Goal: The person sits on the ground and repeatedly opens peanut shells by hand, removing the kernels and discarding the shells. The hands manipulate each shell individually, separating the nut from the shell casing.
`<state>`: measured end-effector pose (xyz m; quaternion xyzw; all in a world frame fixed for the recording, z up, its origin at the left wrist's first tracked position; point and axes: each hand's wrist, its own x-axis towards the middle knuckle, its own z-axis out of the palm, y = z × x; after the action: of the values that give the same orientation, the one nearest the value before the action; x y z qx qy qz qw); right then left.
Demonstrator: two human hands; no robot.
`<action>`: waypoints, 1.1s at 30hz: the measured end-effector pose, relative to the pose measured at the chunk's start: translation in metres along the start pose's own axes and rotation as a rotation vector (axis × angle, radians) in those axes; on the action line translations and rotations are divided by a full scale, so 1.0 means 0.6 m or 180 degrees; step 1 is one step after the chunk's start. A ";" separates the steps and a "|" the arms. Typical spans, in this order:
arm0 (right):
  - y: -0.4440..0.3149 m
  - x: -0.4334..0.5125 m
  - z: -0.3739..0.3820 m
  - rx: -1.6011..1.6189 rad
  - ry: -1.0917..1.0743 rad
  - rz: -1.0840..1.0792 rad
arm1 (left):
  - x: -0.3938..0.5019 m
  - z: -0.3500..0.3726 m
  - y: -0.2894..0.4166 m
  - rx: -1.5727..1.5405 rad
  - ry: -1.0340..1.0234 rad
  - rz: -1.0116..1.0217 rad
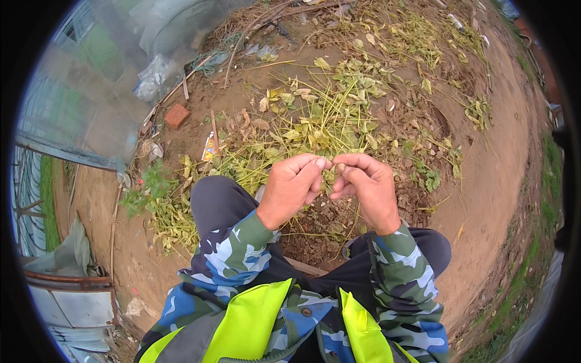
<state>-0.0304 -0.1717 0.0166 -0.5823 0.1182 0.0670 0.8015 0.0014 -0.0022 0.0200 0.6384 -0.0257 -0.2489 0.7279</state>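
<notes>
My left hand and my right hand meet fingertip to fingertip in front of my knees. On each, thumb and forefinger are pinched together. A small brownish spot shows at the right thumb tip; whether it is the nail or a tiny held thing cannot be told. Nor can I see whether anything sits in the left pinch. Just beyond the hands lies a heap of uprooted or cut leafy plants, with yellow-green stems and wilting leaves. Crumbly brown soil lies beneath the hands, between my feet.
To the left are a red brick, a printed wrapper and a green weed. Plastic sheeting walls the upper left. More wilted plants lie farther off. A dirt path runs along the right.
</notes>
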 end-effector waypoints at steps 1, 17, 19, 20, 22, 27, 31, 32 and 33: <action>-0.001 0.000 -0.001 0.0132 0.0000 0.0089 | 0.000 -0.001 0.001 -0.0032 0.0008 -0.0004; -0.010 0.002 -0.026 0.1467 -0.0525 0.0360 | 0.001 -0.002 -0.001 -0.0291 -0.0041 -0.0010; -0.008 0.002 -0.028 0.1554 -0.0529 0.0346 | 0.001 -0.003 -0.002 -0.0315 -0.0049 -0.0035; -0.007 0.002 -0.028 0.1544 -0.0539 0.0325 | 0.002 -0.003 -0.002 -0.0307 -0.0047 -0.0042; -0.006 0.002 -0.029 0.1503 -0.0545 0.0308 | 0.003 -0.004 -0.003 -0.0272 -0.0024 -0.0042; -0.017 0.000 -0.019 0.2020 -0.0696 0.0205 | 0.003 -0.002 -0.002 -0.0337 0.0040 -0.0069; -0.043 -0.008 -0.002 0.2830 -0.0869 0.0125 | 0.003 -0.001 -0.001 -0.0318 0.0032 -0.0085; -0.050 -0.013 0.002 0.2919 -0.0911 0.0065 | 0.003 0.000 -0.002 -0.0313 0.0041 -0.0082; -0.057 -0.018 0.005 0.2967 -0.0956 0.0006 | 0.003 0.001 -0.002 -0.0331 0.0027 -0.0041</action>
<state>-0.0322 -0.1792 0.0518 -0.1453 0.0192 0.0909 0.9850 0.0027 -0.0035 0.0185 0.6009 -0.0055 -0.2519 0.7585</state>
